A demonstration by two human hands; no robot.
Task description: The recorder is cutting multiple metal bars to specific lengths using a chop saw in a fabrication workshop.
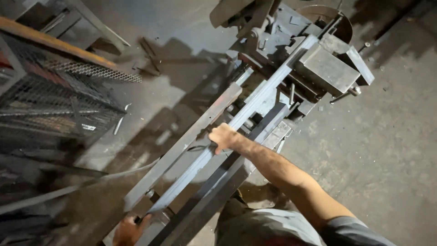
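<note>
Right hand [223, 136] clenched over long grey steel flat bar [255, 102]; left hand [129, 229] grips same bar at near end. Bar runs from both grips onward, far end under grey metal cutting machine [318, 64]. Judgement: keep bar flat on steel feed rails [191, 136], both hands aligned, fingers clear of blade zone.

Open concrete floor [387, 150] on the right; blocked left by mesh cage [54, 105], ahead by saw machine [314, 59].
</note>
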